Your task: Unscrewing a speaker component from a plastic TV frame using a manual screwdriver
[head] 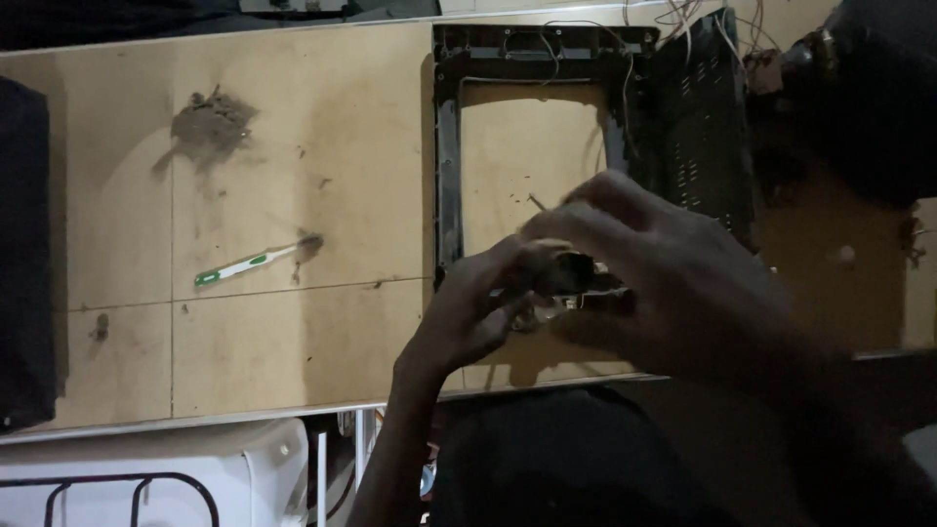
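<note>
- The pale plywood counter fills the view, its boards scuffed and dusty.
- Standing on it at the far right, a black rectangular metal frame with loose thin wires along its top bar, bare counter showing through its opening.
- Just right of the frame, a dark perforated metal panel lies in shadow.
- Right hand in front of the frame's lower edge, fingers curled down over a small dark part with a brassy end; it grips that part from above.
- Left hand comes up from below, thumb and fingers pinched on the same part, both hands touching.
- A heap of grey-brown dust sits far left, well apart.
- Nearer, a green and white toothbrush lies flat, bristles dirty.
</note>
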